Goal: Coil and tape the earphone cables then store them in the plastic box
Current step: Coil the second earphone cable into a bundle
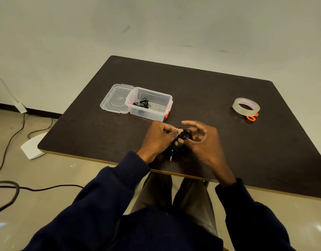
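A pale wall and a beige floor strewn with dark cords point(38, 188) surround the dark brown worktop point(210, 91); toward its far left corner stands the clear plastic box point(147, 113), its lid point(114, 98) off and lying against its left side, so the way in is free; one coiled earphone point(142, 103) already lies inside it. Near the right edge the tape roll point(236, 108) rests on top of the orange scissors point(252, 118), well apart from the box, within reach of the right hand.

At the middle of the near edge both hands meet over the black earphone bundle point(183, 135), raised slightly off the surface; its jack plug point(171, 157) dangles toward the edge. The left hand point(156, 140) is curled, pinching the bundle together with what looks like a small pale strip of tape point(177, 130), probably to keep the loops from springing apart while the strip is wrapped. The right hand point(205, 144) is blurred, fingers spread and only loosely bent above the bundle, gripping nothing that can be made out; whether its thumb touches the cable cannot be told. Both wrists angle inward from dark sleeves.
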Demonstrator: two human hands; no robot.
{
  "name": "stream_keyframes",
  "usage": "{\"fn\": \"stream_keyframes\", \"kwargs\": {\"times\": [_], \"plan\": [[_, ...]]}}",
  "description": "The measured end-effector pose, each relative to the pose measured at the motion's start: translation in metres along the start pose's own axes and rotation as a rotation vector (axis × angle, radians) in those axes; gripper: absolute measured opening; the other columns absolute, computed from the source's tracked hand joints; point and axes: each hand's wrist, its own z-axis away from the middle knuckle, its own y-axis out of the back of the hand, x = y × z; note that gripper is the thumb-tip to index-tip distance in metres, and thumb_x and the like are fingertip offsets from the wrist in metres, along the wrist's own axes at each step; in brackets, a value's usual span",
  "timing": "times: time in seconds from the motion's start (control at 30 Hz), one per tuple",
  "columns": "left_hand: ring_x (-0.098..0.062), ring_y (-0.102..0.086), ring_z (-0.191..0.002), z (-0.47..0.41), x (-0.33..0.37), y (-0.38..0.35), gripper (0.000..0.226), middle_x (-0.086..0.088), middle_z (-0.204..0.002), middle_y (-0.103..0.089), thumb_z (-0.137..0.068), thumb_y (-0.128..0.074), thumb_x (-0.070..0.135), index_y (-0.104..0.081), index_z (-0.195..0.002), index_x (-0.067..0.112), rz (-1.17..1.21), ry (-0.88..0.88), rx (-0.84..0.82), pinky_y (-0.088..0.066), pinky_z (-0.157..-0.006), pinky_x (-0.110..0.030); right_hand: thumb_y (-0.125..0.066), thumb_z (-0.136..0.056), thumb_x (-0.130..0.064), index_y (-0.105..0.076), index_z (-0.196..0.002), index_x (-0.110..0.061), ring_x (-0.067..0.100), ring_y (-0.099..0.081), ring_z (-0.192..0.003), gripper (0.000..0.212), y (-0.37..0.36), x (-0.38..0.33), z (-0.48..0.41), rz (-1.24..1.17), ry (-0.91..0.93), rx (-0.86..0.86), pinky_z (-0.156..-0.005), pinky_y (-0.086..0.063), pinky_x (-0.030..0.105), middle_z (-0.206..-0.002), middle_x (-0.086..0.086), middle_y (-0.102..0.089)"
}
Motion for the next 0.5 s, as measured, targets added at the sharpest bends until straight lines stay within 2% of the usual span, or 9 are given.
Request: {"fn": "stream_keyframes", "kwargs": {"times": [0.07,0.13,0.2,0.27,0.4,0.5], "plan": [[-0.011,-0.07,-0.069,0.0,-0.001,0.002,0.016,-0.002,-0.075,-0.076,-0.097,-0.069,0.016,-0.08,-0.097,0.006,0.03,0.023,-0.007,-0.055,-0.068,-0.019,-0.085,-0.079,-0.009,-0.072,-0.124,-0.024,0.007,-0.069,-0.103,0.05,-0.004,0.001,0.004,0.078,0.076,0.046,-0.09,-0.06,0.027,-0.119,-0.003,-0.072],[-0.01,-0.069,-0.068,-0.001,-0.002,0.004,0.015,0.0,-0.071,-0.076,-0.096,-0.07,0.017,-0.081,-0.093,0.008,0.042,0.053,-0.004,-0.057,-0.071,-0.023,-0.083,-0.082,-0.014,-0.073,-0.124,-0.024,0.012,-0.063,-0.11,0.045,-0.007,0.003,0.007,0.174,0.157,0.095,-0.089,-0.058,0.027,-0.123,-0.001,-0.067],[-0.009,-0.069,-0.067,0.0,-0.003,0.005,0.013,-0.002,-0.075,-0.078,-0.096,-0.071,0.015,-0.081,-0.092,0.007,0.082,0.081,-0.021,-0.058,-0.07,-0.023,-0.082,-0.082,-0.015,-0.076,-0.118,-0.019,0.018,-0.058,-0.11,0.037,-0.008,0.006,0.01,0.31,0.269,0.151,-0.087,-0.053,0.025,-0.118,0.003,-0.067],[-0.011,-0.07,-0.067,0.001,-0.005,0.005,0.012,-0.009,-0.081,-0.079,-0.095,-0.071,0.011,-0.08,-0.094,0.004,0.172,0.106,-0.044,-0.059,-0.069,-0.024,-0.082,-0.083,-0.011,-0.077,-0.112,-0.011,0.02,-0.061,-0.105,0.03,-0.01,0.008,0.011,0.368,0.342,0.174,-0.087,-0.05,0.022,-0.112,0.008,-0.069],[-0.014,-0.068,-0.067,0.001,-0.006,0.005,0.016,-0.012,-0.083,-0.079,-0.096,-0.072,0.014,-0.08,-0.096,0.0,0.264,0.134,-0.051,-0.059,-0.069,-0.025,-0.076,-0.089,-0.009,-0.075,-0.112,-0.009,0.011,-0.069,-0.098,0.023,-0.007,0.011,0.01,0.241,0.367,0.18,-0.09,-0.052,0.012,-0.109,0.005,-0.073],[-0.014,-0.068,-0.065,0.003,-0.005,0.007,0.019,-0.011,-0.079,-0.077,-0.096,-0.071,0.017,-0.079,-0.1,-0.001,0.271,0.13,-0.073,-0.059,-0.066,-0.024,-0.076,-0.09,-0.01,-0.076,-0.115,-0.013,0.006,-0.072,-0.093,0.025,-0.002,0.012,0.008,0.011,0.227,0.151,-0.081,-0.059,0.017,-0.108,-0.001,-0.073]]}}
